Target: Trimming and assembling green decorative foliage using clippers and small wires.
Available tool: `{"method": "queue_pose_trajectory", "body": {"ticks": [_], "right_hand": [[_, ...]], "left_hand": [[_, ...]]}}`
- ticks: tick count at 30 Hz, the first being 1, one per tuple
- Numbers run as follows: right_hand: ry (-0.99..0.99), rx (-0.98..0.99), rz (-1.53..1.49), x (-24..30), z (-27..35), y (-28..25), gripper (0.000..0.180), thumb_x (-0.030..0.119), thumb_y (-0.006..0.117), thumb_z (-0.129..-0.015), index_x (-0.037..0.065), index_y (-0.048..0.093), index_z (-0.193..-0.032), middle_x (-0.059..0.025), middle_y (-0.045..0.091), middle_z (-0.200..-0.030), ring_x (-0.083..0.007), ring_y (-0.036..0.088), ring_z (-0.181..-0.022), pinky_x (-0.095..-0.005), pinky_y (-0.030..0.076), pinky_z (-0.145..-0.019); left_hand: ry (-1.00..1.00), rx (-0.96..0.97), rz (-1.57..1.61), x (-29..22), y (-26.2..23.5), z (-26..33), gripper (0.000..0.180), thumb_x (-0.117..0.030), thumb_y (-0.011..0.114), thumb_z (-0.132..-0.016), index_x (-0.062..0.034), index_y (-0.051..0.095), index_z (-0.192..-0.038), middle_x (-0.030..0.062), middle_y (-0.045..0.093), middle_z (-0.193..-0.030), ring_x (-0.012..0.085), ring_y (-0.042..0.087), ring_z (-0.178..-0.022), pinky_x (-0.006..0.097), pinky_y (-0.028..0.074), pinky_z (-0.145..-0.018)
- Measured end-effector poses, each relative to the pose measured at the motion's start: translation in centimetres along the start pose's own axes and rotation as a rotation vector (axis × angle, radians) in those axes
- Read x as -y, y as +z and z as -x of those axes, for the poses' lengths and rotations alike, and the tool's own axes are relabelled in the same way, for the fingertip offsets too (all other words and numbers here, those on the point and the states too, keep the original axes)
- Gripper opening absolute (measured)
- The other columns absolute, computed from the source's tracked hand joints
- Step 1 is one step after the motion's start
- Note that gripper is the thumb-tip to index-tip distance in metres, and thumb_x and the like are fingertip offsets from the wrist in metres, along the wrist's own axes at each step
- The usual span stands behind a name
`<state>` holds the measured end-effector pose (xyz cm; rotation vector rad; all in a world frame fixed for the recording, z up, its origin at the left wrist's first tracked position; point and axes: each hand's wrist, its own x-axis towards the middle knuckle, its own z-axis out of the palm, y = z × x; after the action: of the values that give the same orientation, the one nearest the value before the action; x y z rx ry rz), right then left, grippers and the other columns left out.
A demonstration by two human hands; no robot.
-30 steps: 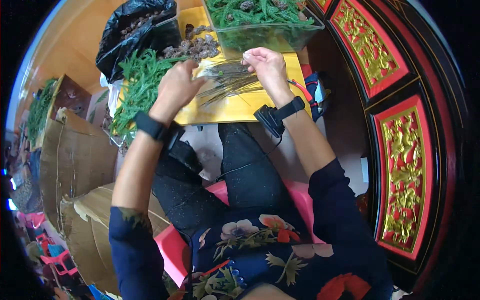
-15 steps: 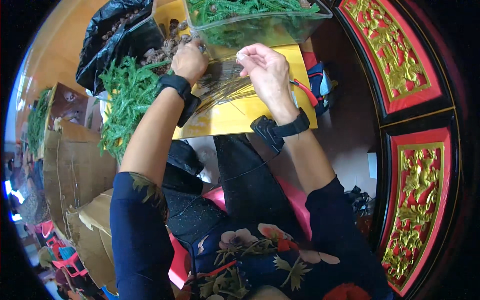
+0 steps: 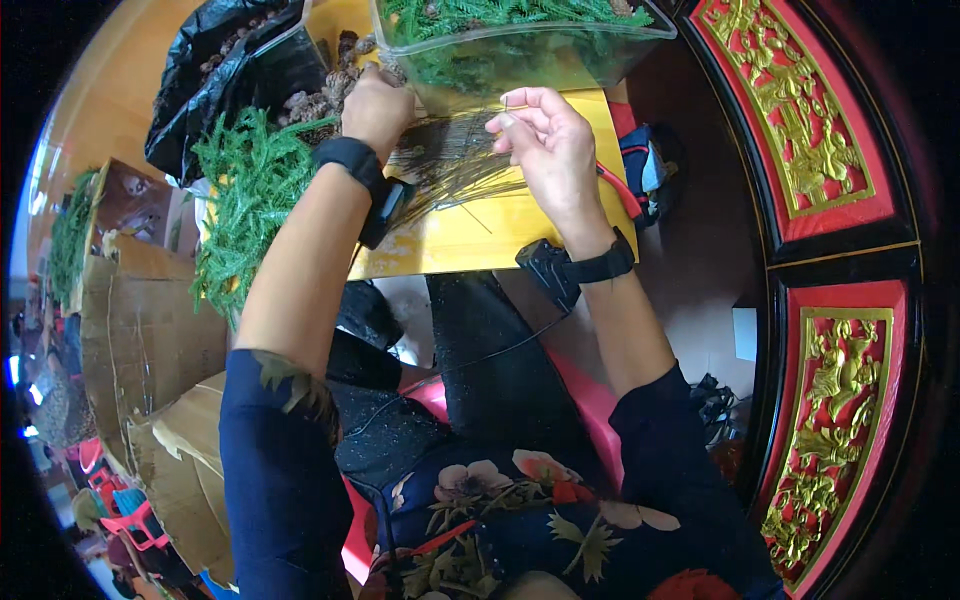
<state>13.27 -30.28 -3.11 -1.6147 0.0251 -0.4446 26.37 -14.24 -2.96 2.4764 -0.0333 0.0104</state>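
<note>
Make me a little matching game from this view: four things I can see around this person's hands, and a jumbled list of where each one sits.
Things:
1. clear plastic tub
2. black bag
3. loose green sprigs
4. thin wires

Places:
A. piled to the left of the left forearm
B. spread on the yellow tabletop between the two hands
C. far side of the table, filled with greenery
D. upper left, holding brown cones

Pairs: 1-C, 2-D, 3-A, 4-B
</note>
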Motion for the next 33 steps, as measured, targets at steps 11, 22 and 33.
{"method": "queue_pose_trajectory", "body": {"ticks": [11,22,33], "right_hand": [[-0.089,0.103,0.141,2.1,0.6,-0.1,0.023,0.002,0.053,-0.090,0.002,0.058,-0.113,0.0008,0.055,-0.071,-0.0048,0.049,-0.065,-0.0188,0.040,-0.063],[-0.280,0.496,-0.006,9.3,8.1,6.1,0.029,0.001,0.049,-0.090,0.002,0.052,-0.119,0.0026,0.049,-0.067,-0.0045,0.047,-0.062,-0.0206,0.041,-0.059],[-0.301,0.465,0.110,11.9,16.2,6.2,0.009,0.006,0.062,-0.087,0.000,0.064,-0.093,-0.0002,0.062,-0.075,-0.0046,0.053,-0.064,-0.0218,0.045,-0.057]], "left_hand": [[-0.161,0.083,1.331,-1.0,-6.2,10.4,0.023,-0.002,0.054,-0.089,0.0006,0.049,-0.111,0.0081,0.056,-0.091,0.0159,0.056,-0.074,0.028,0.050,-0.072],[0.137,0.053,1.337,1.3,-9.8,24.1,0.031,-0.005,0.059,-0.089,-0.0004,0.052,-0.119,0.0089,0.060,-0.110,0.0126,0.058,-0.086,0.025,0.047,-0.078],[0.219,-0.341,1.187,4.6,-12.0,33.5,0.041,-0.001,0.061,-0.087,-0.0022,0.049,-0.126,0.0086,0.062,-0.109,0.0124,0.058,-0.091,0.025,0.046,-0.082]]}}
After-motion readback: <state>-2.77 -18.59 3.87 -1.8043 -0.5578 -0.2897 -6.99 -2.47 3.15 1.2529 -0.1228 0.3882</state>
